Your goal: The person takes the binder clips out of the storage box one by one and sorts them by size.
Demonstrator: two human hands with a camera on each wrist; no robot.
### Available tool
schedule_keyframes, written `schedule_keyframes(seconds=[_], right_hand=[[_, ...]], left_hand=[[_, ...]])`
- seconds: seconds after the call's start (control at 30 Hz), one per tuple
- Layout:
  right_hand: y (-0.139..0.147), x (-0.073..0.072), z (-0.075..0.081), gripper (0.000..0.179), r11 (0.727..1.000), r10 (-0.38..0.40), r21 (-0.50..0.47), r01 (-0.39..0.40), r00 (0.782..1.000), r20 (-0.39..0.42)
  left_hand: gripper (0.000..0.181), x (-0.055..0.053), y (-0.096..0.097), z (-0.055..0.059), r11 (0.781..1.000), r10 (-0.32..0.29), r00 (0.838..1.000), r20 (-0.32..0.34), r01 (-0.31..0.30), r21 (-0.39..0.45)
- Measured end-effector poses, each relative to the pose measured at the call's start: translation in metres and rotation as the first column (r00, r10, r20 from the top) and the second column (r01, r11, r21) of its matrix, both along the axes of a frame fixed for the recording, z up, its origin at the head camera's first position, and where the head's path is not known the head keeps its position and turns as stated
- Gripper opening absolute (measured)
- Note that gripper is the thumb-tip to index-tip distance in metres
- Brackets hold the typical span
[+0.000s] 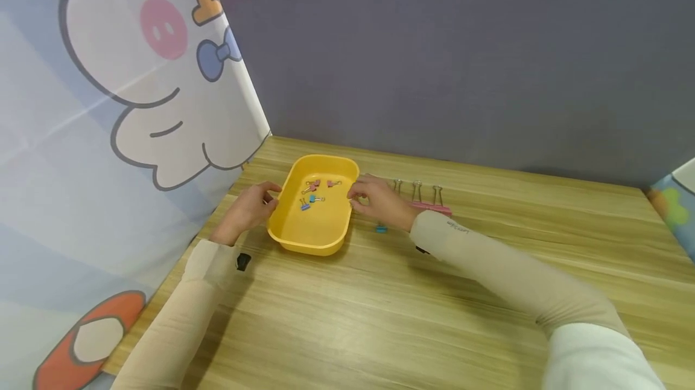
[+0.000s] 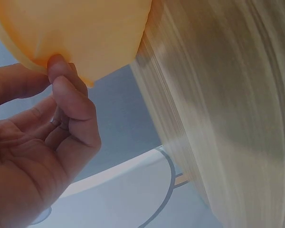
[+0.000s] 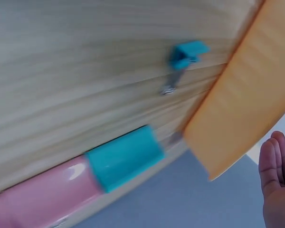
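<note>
A yellow plastic tray (image 1: 309,239) stands between both hands, holding several small binder clips: pink clips (image 1: 333,183), a teal clip (image 1: 317,198) and a blue clip (image 1: 305,204). My left hand (image 1: 251,207) pinches the tray's left rim between thumb and fingers; the left wrist view shows the fingertips (image 2: 57,61) on the rim. Opposite it, my right hand (image 1: 380,198) grips the right rim. Its thumb is out of the right wrist view, where only some fingers (image 3: 270,166) show near the tray wall (image 3: 242,104).
A small teal binder clip (image 1: 382,229) lies on the wooden table (image 1: 336,317) right of the tray. Behind my right forearm stand large binder clips in a row, pink ones (image 1: 434,207) and a teal one (image 3: 126,156). A grey wall rises behind; a cartoon-printed sheet hangs at left.
</note>
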State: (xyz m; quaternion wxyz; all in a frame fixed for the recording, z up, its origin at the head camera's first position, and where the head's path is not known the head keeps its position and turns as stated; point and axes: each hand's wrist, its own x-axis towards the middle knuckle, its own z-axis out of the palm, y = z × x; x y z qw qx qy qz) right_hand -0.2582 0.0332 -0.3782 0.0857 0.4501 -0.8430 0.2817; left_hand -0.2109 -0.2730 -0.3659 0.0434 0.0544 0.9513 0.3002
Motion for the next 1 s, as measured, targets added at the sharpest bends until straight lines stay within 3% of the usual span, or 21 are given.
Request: schedule_keyframes(seconds=[0.17,0.47,0.77,1.0], right_hand=[[-0.026,-0.004,0.005,0.007,0.999,0.01,0.033,-0.01,1.0,0.015],[-0.068,-0.016,0.006,0.013,0.989,0.068,0.124,-0.084,0.989,0.128],[-0.089,-0.027,-0.001,0.024,0.963,0.097,0.221,-0.156,0.962,0.257],[-0.107,-0.032,-0.001,0.025,0.935,0.07,0.321,-0.152,0.965,0.253]], left_hand=[[0.034,-0.001,0.0,0.001,1.0,0.008,1.0,0.001,-0.008,-0.01],[0.035,-0.002,0.001,0.001,1.0,0.017,1.0,0.006,-0.017,-0.013],[0.033,-0.002,0.006,0.002,1.0,0.005,1.0,-0.016,-0.006,-0.026],[0.034,-0.001,0.006,0.004,1.0,0.011,1.0,0.012,-0.011,-0.028]])
